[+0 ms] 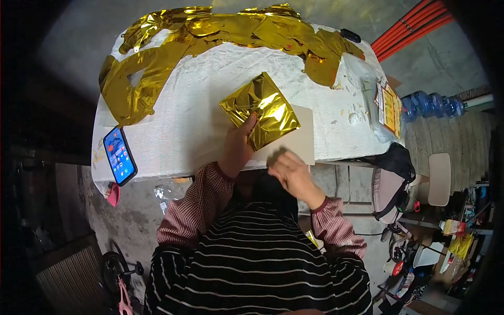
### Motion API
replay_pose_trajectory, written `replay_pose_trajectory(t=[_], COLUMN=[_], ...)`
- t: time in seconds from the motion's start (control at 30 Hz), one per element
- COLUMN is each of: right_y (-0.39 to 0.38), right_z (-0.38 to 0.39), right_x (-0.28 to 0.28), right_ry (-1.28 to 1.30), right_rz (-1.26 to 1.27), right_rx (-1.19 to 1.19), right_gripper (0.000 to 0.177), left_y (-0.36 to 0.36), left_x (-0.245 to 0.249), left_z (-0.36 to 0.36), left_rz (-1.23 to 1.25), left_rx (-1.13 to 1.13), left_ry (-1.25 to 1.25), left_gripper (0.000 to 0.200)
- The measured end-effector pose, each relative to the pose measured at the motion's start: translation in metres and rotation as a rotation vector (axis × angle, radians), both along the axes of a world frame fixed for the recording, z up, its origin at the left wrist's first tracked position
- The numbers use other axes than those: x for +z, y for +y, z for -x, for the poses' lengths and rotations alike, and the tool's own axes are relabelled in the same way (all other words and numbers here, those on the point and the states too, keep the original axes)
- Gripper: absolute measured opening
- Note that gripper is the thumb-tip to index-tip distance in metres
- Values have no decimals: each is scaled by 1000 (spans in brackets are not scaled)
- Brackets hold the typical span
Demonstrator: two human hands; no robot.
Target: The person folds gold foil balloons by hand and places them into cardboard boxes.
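My left hand (240, 145) grips a folded square of shiny gold foil (265, 110), with the thumb lying on top of it. The foil is tilted above a beige cardboard sheet (303, 140) near the front edge of the table. My right hand (294, 176) hovers just right of the foil, by the near edge of the cardboard. Its fingers are curled in together, and what they hold, if anything, is hidden. Flat gold foil pieces (231, 29) lie overlapped along the far side of the table, spreading down to the left.
A lit phone (120, 156) lies at the table's (184, 105) left edge. An orange and white printed packet (388, 107) and clear plastic are on the right. A dark object (350, 35) sits at the far right corner. Blue water bottles (431, 105) and a chair (391, 184) stand beyond.
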State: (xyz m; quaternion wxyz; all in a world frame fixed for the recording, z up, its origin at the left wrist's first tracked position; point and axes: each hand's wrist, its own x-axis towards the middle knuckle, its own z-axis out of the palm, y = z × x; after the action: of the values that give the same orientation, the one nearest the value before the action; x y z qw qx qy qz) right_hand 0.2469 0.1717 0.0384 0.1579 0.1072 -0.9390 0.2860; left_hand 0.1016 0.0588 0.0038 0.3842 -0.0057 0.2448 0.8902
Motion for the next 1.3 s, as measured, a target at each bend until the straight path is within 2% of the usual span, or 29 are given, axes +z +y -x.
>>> replay_pose_trajectory(t=[0.07, 0.13, 0.17, 0.2, 0.27, 0.33, 0.4, 0.47, 0.53, 0.6, 0.63, 0.67, 0.73, 0.97, 1.03, 1.3], right_y=[-5, -17, -19, -16, -6, 6, 15, 37, 52, 51, 48, 41, 24, 14, 19, 24], right_z=[-27, -52, -60, -63, -63, -56, -42, -25, -9, 2, 4, 3, 3, -2, 1, 7], right_x=[-11, -15, -16, -17, -10, -4, 18, 18, 24, 47, 42, 34, 23, 10, 10, 19], right_ry=[-83, -403, -532, -531, -485, -187, -140, 2, 11, -286, -216, -198, -58, -18, -164, -233], right_rz=[-49, 151, 150, 151, 143, 217, 34, 125, 141, 342, 273, 111, -99, -36, 76, 16], right_rx=[113, 239, 264, 258, 57, -139, -424, -541, -575, -331, -133, -61, -15, -128, -115, -58], right_gripper=[12, 12, 13, 13, 12, 11, 11, 10, 12, 15, 18, 24, 20, 16, 15, 11], left_y=[3, 0, -1, 0, 2, 1, 1, 0, -1, 0, 0, -1, -2, -3, -5, -1], left_x=[-3, -4, -4, -4, -4, -1, 0, -1, 1, 4, 5, 5, 6, 7, 6, 5], left_z=[0, 0, 0, 0, 1, 0, 0, 0, -1, 1, 0, -1, -2, -3, -4, -2], left_rz=[-40, -5, 30, 29, -11, -24, -38, -52, -49, -45, -11, 24, 24, 57, 52, 18], left_rx=[57, 38, 15, 8, 27, 25, 23, 12, 2, -7, 3, 12, 23, 28, 14, 35], left_ry=[9, 21, 36, 36, -16, 0, 21, -19, -7, 7, 6, 4, 21, 52, 63, 7], left_gripper=[27, 28, 29, 29, 30, 30, 31, 32, 32, 32, 31, 31, 31, 30, 30, 30])
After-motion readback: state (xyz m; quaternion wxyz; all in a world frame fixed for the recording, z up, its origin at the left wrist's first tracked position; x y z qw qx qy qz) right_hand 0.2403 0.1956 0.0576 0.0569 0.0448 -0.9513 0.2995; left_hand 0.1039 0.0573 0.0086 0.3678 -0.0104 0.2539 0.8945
